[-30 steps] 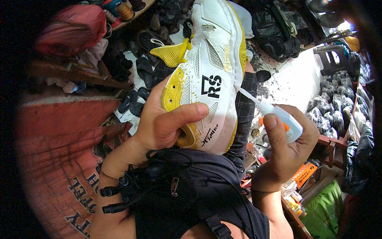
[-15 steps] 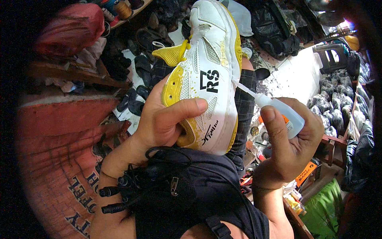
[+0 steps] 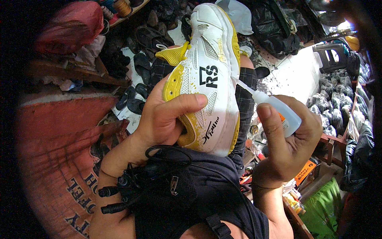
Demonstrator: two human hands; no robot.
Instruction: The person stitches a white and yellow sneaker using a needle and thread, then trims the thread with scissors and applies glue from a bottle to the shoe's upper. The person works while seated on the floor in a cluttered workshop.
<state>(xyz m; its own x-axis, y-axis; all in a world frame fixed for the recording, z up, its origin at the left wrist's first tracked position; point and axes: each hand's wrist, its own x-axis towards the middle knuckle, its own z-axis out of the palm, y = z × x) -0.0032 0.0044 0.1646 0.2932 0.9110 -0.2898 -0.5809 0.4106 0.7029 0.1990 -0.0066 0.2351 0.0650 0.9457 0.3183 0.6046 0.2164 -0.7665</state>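
Note:
A white and yellow sports shoe (image 3: 217,101) lies on its side over my lap, toe pointing away from me. My left hand (image 3: 165,113) grips it at the heel opening, with the thumb pressed on the white side panel and the other fingers hidden inside or behind it. Between the thumb and fingers of my right hand (image 3: 288,137) is a small translucent glue bottle (image 3: 280,113) with an orange label. Its long thin nozzle slants up to the left, the tip at the seam where the shoe's upper meets the sole.
Dark shoes and sandals (image 3: 141,69) lie on the floor at the far left. A red bag (image 3: 69,28) sits on a wooden shelf. Several plastic-wrapped bundles (image 3: 334,99) stand at the right, above a green bag (image 3: 324,209). Black cables (image 3: 163,153) hang over my chest.
The shoe has tilted slightly and its toe sits a little lower in view. The glue bottle has shifted slightly left, its nozzle tip still at the sole seam.

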